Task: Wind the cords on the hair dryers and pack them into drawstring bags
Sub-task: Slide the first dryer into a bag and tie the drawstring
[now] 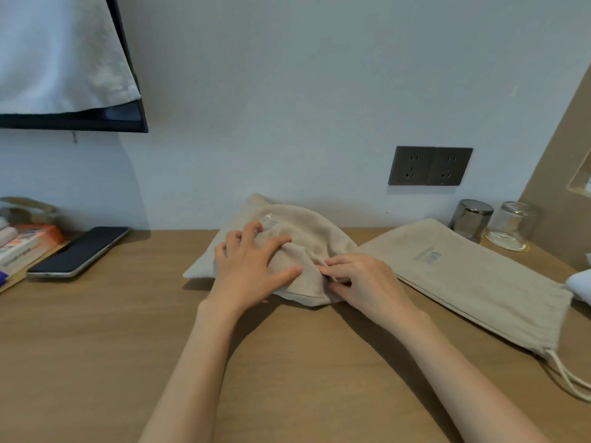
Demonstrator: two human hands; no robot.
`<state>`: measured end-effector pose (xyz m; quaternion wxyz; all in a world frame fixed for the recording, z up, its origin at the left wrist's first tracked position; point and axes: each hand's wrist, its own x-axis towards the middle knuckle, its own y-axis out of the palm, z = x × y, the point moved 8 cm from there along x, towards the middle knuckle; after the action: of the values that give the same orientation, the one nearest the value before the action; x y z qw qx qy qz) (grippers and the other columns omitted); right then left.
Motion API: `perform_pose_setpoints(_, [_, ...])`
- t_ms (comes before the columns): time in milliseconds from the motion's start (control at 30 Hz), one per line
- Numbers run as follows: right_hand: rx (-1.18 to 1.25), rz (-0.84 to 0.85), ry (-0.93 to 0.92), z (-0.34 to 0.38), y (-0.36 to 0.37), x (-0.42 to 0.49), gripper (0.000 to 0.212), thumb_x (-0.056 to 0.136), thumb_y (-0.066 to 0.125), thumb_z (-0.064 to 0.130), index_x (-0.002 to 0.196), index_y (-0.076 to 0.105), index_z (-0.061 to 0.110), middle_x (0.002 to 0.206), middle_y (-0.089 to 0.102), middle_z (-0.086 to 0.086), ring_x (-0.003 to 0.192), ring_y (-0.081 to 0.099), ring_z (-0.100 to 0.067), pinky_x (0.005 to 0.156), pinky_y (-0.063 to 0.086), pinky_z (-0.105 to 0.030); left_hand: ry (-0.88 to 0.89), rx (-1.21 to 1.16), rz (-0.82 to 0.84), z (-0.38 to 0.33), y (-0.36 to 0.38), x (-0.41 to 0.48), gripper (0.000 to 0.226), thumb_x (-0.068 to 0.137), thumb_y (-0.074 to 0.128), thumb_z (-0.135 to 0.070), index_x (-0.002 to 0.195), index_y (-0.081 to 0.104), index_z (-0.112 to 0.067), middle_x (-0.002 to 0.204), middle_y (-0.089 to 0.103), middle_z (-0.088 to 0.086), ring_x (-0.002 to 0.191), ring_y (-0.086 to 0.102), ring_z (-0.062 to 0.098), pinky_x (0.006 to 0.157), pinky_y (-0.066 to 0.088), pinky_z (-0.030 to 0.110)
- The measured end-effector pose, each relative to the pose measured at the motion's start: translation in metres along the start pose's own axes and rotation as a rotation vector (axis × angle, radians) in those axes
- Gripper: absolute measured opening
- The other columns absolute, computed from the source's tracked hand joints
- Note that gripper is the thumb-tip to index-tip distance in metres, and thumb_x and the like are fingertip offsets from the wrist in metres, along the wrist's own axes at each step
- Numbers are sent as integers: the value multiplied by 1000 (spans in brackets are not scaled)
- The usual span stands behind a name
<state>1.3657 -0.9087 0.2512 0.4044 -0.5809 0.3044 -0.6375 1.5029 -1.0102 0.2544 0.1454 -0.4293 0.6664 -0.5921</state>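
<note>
A bulging beige drawstring bag lies against the wall at the middle of the wooden desk; its contents are hidden. My left hand rests on top of it with fingers spread. My right hand pinches the gathered cloth at the bag's near right end. A second beige drawstring bag lies flat and slack to the right, its white cords trailing toward the desk's right edge. No hair dryer or power cord shows.
A phone lies at the left beside stacked boxes. Two upturned glasses stand at the back right below a double wall socket. A cloth-draped screen hangs upper left. Something white pokes in at the right edge.
</note>
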Motion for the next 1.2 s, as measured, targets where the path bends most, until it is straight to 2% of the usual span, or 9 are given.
perform_pose_setpoints(133, [-3, -130, 58, -24, 12, 10, 37, 87, 62, 4, 117, 69, 25, 120, 67, 7, 109, 64, -21, 87, 54, -41, 0, 69, 101, 0, 8, -4, 92, 63, 66, -72, 140, 16, -57, 150, 0, -6, 132, 9, 28, 108, 12, 42])
perform_pose_setpoints(233, [128, -48, 179, -42, 29, 20, 41, 96, 47, 8, 132, 57, 25, 137, 55, 8, 128, 49, -13, 116, 24, -38, 8, 74, 3, 0, 9, 1, 82, 78, 64, -56, 142, 14, -55, 155, 0, -5, 134, 9, 27, 107, 12, 40])
perform_pose_setpoints(400, [138, 124, 183, -41, 52, 30, 45, 104, 25, 26, 150, 27, 25, 155, 26, 11, 143, 15, -3, 118, -3, -29, -2, -6, -201, 11, 12, 7, 71, 88, 61, -36, 145, 21, -47, 159, 6, -2, 138, 14, 27, 105, 11, 39])
perform_pose_setpoints(567, [154, 113, 168, -45, 57, 37, 45, 104, 26, 32, 150, 24, 30, 156, 23, 14, 144, 12, -1, 120, 10, -35, -40, -44, -277, 19, 20, 14, 75, 88, 63, -22, 147, 22, -42, 160, 9, 2, 144, 12, 27, 111, 13, 43])
perform_pose_setpoints(700, [182, 41, 180, -47, 53, 37, 42, 103, 34, 30, 145, 39, 26, 152, 34, 10, 141, 23, -4, 117, 19, -30, -3, -38, -320, 21, 22, 18, 79, 81, 71, -14, 146, 32, -33, 157, 21, 10, 141, 21, 36, 112, 21, 48])
perform_pose_setpoints(833, [131, -228, 158, -45, 26, 30, 29, 96, 51, 18, 122, 64, 20, 126, 60, 7, 119, 49, -9, 100, 42, -31, 19, -25, -282, 18, 24, 17, 82, 80, 71, -26, 148, 26, -33, 158, 13, 9, 144, 11, 35, 116, 10, 51])
perform_pose_setpoints(967, [3, -418, 253, -50, 2, 10, 24, 84, 59, 6, 104, 68, 17, 108, 65, 3, 104, 52, -16, 86, 37, -25, 127, -48, -298, -9, 18, 12, 76, 82, 67, -34, 148, 28, -30, 159, 12, 5, 147, 5, 29, 116, -2, 49])
perform_pose_setpoints(1067, [-146, -351, 389, -66, -5, -11, 27, 81, 61, 10, 108, 65, 14, 111, 62, -3, 106, 52, -23, 92, 37, -32, 246, -41, -320, -40, 18, 5, 70, 86, 63, -28, 147, 30, -28, 159, 15, 2, 147, 5, 26, 115, -5, 45])
perform_pose_setpoints(1200, [-271, -78, 648, -104, -6, -52, 32, 92, 52, 29, 122, 59, 20, 133, 51, -5, 123, 41, -28, 104, 29, -41, 365, -35, -284, -71, 27, -5, 68, 84, 63, -22, 145, 34, -26, 155, 29, 3, 144, 22, 28, 116, 11, 52])
